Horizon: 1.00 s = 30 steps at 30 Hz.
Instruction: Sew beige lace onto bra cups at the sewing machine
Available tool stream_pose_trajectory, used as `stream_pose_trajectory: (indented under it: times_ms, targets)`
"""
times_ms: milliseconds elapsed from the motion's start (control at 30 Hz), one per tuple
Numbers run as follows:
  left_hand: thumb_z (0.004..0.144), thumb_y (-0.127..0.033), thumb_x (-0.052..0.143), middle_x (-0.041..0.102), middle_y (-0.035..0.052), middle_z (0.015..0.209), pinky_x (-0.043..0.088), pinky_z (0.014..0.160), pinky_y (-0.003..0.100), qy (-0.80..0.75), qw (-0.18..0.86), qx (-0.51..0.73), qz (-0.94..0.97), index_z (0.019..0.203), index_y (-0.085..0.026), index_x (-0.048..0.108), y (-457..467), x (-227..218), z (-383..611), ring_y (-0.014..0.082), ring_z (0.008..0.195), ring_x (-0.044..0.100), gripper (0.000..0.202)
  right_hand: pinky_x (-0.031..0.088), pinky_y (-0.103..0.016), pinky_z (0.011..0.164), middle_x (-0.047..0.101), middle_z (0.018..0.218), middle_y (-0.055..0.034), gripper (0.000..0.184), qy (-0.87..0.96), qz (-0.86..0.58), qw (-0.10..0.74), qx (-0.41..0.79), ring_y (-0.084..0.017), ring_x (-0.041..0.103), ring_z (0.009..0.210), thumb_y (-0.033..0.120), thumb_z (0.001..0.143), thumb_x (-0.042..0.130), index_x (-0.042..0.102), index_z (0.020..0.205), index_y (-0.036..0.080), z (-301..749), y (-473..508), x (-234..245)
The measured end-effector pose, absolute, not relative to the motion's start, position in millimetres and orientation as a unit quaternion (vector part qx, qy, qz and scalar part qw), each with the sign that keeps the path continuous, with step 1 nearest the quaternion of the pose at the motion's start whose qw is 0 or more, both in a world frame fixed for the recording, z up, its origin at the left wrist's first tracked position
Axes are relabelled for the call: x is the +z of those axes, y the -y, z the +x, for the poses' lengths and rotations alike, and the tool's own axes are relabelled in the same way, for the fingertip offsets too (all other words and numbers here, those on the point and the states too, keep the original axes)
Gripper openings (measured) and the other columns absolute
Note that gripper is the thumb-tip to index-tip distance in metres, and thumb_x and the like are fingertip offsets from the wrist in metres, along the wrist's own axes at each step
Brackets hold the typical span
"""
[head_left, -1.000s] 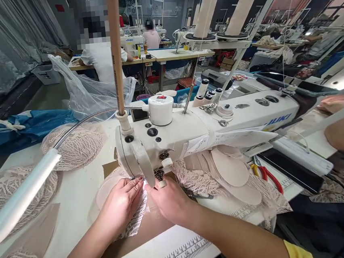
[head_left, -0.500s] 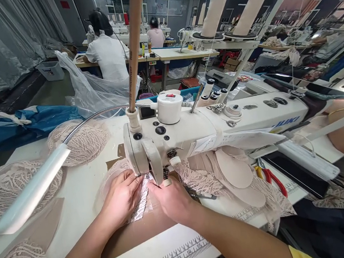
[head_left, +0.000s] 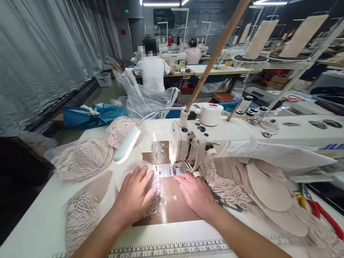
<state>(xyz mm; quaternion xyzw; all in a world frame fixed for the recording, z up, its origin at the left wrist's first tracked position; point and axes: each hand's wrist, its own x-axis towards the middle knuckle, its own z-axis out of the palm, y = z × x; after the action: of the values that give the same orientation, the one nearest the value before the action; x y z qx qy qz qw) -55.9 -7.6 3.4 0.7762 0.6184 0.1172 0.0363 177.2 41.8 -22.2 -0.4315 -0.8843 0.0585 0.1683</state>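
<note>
My left hand (head_left: 135,194) lies flat with fingers together on a piece of beige lace fabric (head_left: 153,201), pressing it to the table just left of the needle. My right hand (head_left: 196,193) rests palm down to the right, fingertips reaching toward the presser foot (head_left: 176,170) of the white sewing machine (head_left: 221,138). Whether those fingertips pinch the fabric edge is hidden. The lace lies over a brown glossy plate (head_left: 173,206) under the needle.
Heaps of lace cups (head_left: 83,157) sit at the left and behind. Beige oval pads (head_left: 269,186) and more lace lie to the right, with red-handled pliers (head_left: 323,214) beyond. A white gooseneck lamp (head_left: 127,144) hangs over the table. People sit at distant machines.
The view has pulled back and swung right, so the machine head now sits farther off. Both hands stay on the lace by the needle, the left now flatter.
</note>
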Motion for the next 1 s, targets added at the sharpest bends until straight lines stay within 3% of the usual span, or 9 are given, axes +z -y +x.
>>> stream_pose_trajectory:
  times_ms: [100, 233, 333, 467, 567, 633, 733, 833, 1000]
  targets:
    - [0.095, -0.040, 0.028, 0.043, 0.0160, 0.144, 0.029, 0.109, 0.051, -0.746, -0.026, 0.133, 0.652, 0.138, -0.011, 0.043, 40.0, 2.4, -110.3, 0.0328, 0.135, 0.034, 0.054, 0.047, -0.034, 0.075, 0.065, 0.102, -0.0098, 0.037, 0.888, -0.428, 0.152, 0.074, -0.022, 0.059, 0.083, 0.009, 0.089, 0.041, 0.064, 0.117, 0.016, 177.4, -42.2, -22.8]
    - [0.089, -0.041, 0.028, 0.056, 0.0280, 0.123, 0.041, 0.093, 0.053, -0.841, -0.050, 0.117, 0.526, 0.115, 0.000, 0.055, 79.2, -6.4, -171.3, 0.0410, 0.117, 0.050, 0.055, 0.047, -0.039, 0.081, 0.065, 0.104, -0.0103, 0.035, 0.883, -0.428, 0.157, 0.114, -0.025, 0.059, 0.090, 0.011, 0.089, 0.042, 0.065, 0.115, 0.016, 177.8, -42.4, -20.0]
    - [0.092, -0.041, 0.025, 0.066, 0.0148, 0.088, 0.049, 0.069, 0.039, -0.852, -0.010, 0.160, 0.499, 0.096, -0.013, 0.056, 109.5, -2.7, -175.5, 0.0316, 0.084, 0.063, 0.041, 0.048, -0.039, 0.085, 0.062, 0.112, -0.0105, 0.032, 0.864, -0.407, 0.212, 0.207, -0.024, 0.059, 0.095, 0.017, 0.090, 0.046, 0.064, 0.117, 0.016, 181.6, -37.0, -8.0]
    - [0.092, -0.051, 0.035, 0.053, -0.0016, 0.058, 0.041, 0.052, 0.026, -0.834, 0.074, 0.346, 0.423, 0.083, -0.022, 0.051, 145.7, 16.3, -134.4, 0.0184, 0.055, 0.054, 0.034, 0.051, -0.031, 0.074, 0.057, 0.118, -0.0089, 0.041, 0.807, -0.347, 0.231, 0.418, -0.017, 0.058, 0.083, 0.032, 0.088, 0.056, 0.056, 0.128, 0.021, 183.8, -12.8, 18.0]
    - [0.091, -0.051, 0.040, 0.052, -0.0025, 0.061, 0.040, 0.052, 0.025, -0.779, 0.125, 0.430, 0.439, 0.089, -0.023, 0.053, 156.6, 25.3, -88.1, 0.0170, 0.056, 0.051, 0.032, 0.049, -0.035, 0.086, 0.054, 0.123, -0.0099, 0.081, 0.743, -0.302, 0.207, 0.561, -0.020, 0.057, 0.094, 0.041, 0.075, 0.073, 0.035, 0.145, 0.024, 170.6, 14.3, 30.0]
    - [0.091, -0.051, 0.041, 0.055, -0.0016, 0.064, 0.039, 0.053, 0.025, -0.732, 0.183, 0.454, 0.473, 0.095, -0.022, 0.055, 154.4, 25.8, -57.8, 0.0177, 0.059, 0.053, 0.033, 0.045, -0.037, 0.092, 0.051, 0.130, -0.0111, 0.090, 0.678, -0.256, 0.227, 0.651, -0.024, 0.054, 0.107, 0.046, 0.068, 0.078, 0.036, 0.144, 0.023, 155.2, 31.1, 30.7]
    - [0.090, -0.052, 0.041, 0.058, -0.0008, 0.066, 0.042, 0.054, 0.025, -0.664, 0.294, 0.478, 0.494, 0.094, -0.021, 0.058, 142.4, 22.3, -26.3, 0.0177, 0.059, 0.054, 0.036, 0.046, -0.035, 0.086, 0.065, 0.104, -0.0090, 0.060, 0.549, -0.170, 0.282, 0.768, -0.022, 0.060, 0.095, 0.053, 0.072, 0.073, 0.062, 0.117, 0.016, 136.6, 48.1, 24.6]
    - [0.088, -0.055, 0.044, 0.065, 0.0018, 0.074, 0.048, 0.060, 0.026, -0.667, 0.346, 0.484, 0.448, 0.087, -0.019, 0.061, 124.9, 18.6, -21.2, 0.0203, 0.069, 0.060, 0.039, 0.048, -0.031, 0.074, 0.067, 0.082, -0.0060, 0.048, 0.473, -0.145, 0.296, 0.817, -0.019, 0.062, 0.077, 0.053, 0.069, 0.074, 0.069, 0.095, 0.013, 136.9, 54.9, 18.1]
    - [0.093, -0.047, 0.036, 0.064, 0.0079, 0.116, 0.046, 0.093, 0.034, -0.652, 0.229, 0.423, 0.586, 0.101, -0.019, 0.061, 89.9, 7.2, -42.4, 0.0239, 0.109, 0.057, 0.038, 0.049, -0.028, 0.062, 0.067, 0.075, -0.0057, 0.044, 0.418, -0.226, 0.361, 0.802, -0.019, 0.062, 0.068, 0.047, 0.062, 0.079, 0.067, 0.090, 0.014, 180.9, 59.5, 23.5]
